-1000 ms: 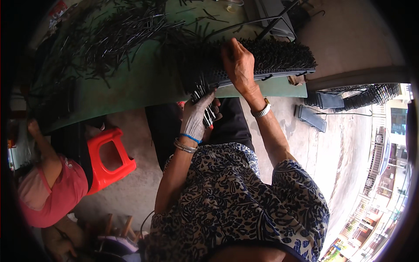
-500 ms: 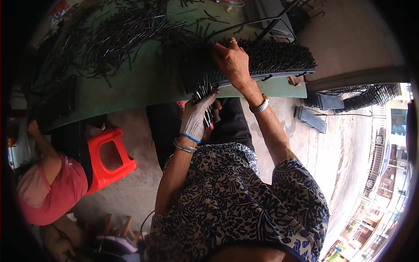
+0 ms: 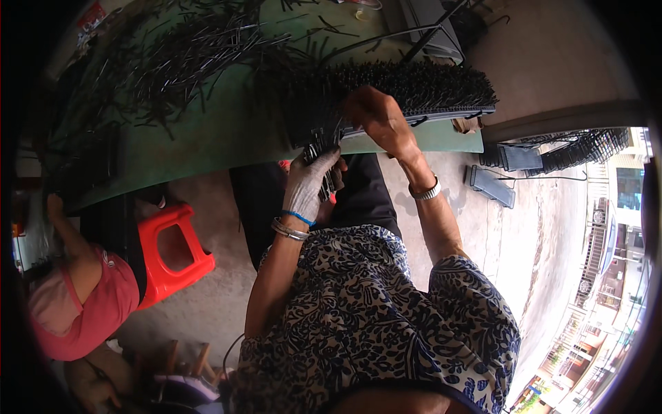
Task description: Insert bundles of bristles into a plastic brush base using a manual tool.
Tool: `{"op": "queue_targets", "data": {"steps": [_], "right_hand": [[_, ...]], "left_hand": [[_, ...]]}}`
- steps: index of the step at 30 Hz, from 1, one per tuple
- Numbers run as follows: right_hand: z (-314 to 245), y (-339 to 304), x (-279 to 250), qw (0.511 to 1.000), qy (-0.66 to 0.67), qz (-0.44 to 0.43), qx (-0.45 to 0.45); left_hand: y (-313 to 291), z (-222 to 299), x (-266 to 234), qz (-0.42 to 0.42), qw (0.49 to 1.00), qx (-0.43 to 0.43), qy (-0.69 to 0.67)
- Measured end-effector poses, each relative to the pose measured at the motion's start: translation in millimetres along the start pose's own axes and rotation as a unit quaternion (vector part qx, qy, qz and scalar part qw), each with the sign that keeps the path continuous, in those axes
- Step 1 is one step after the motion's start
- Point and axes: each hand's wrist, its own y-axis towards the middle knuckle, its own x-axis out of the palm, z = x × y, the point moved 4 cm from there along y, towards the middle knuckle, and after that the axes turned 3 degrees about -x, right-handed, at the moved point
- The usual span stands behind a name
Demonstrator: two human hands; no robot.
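My gloved left hand is clamped around a bundle of thin black strips, which stands upright just below the near edge of the green tabletop. My bare right hand bends over the front of the long black bristled block; its fingers are blurred and in shadow, so I can't tell whether they are pinched together or apart, or whether they hold a strip. The block lies along the table's near edge, its row of tufts dense toward the right, while its left end is too dark to read. If my left grip slackens, I'd expect strips to slide out onto my dark trousers or the floor. Pressing too hard on the block's front side could tip it toward me, since it sits so near the edge. That shadow could make me misjudge where my fingertips land, and my metal watch might snag the bristles if my wrist drops low.
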Motion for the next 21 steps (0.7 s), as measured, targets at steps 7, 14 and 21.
{"op": "queue_targets", "data": {"steps": [7,14,21], "right_hand": [[4,9,-13,0.937,-0.190,0.267,-0.119],[15,17,3,0.914,-0.277,0.250,-0.156],[9,15,15,0.870,-0.398,0.227,-0.181]], "left_hand": [[-2,3,4,0.073,0.994,-0.057,-0.062],[2,1,3,0.041,0.996,-0.047,-0.059],[0,2,3,0.011,0.999,-0.036,-0.016]]}}
